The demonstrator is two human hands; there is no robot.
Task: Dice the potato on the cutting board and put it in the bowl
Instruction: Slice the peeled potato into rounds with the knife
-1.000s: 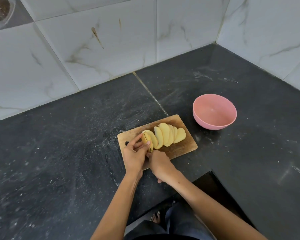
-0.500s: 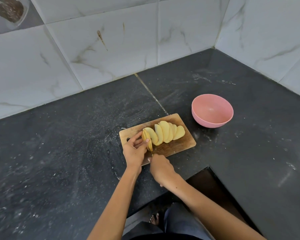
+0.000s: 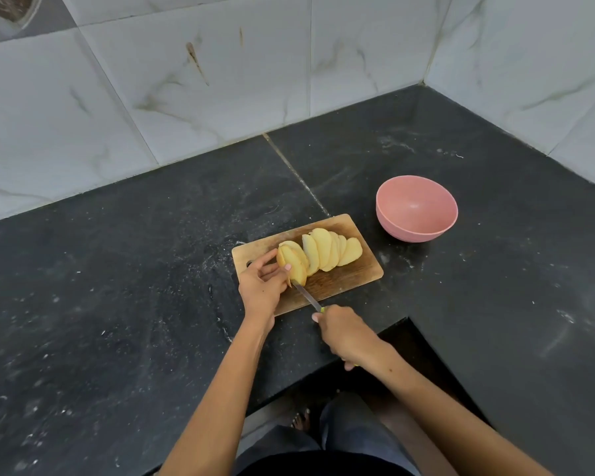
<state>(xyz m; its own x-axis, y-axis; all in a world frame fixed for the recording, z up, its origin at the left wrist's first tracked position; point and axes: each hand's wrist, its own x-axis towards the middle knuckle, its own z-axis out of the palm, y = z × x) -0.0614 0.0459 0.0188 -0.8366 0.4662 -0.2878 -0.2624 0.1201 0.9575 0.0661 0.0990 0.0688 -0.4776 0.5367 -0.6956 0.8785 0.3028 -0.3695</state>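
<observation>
Both hands work at the wooden cutting board's (image 3: 351, 280) near-left corner: left hand (image 3: 261, 286) pinches the end slice of the pale yellow sliced potato (image 3: 320, 255), right hand (image 3: 346, 334) grips a yellow-handled steel knife (image 3: 306, 295), blade tip under that slice. Empty pink round bowl (image 3: 416, 209) sits beyond the board's right edge on the black stone surface (image 3: 117, 269).

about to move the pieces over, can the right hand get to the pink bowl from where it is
Probably yes. The pink bowl stands open on the counter, beyond the cutting board, with nothing between. But the right hand grips the knife, so it would need freeing first.
</observation>
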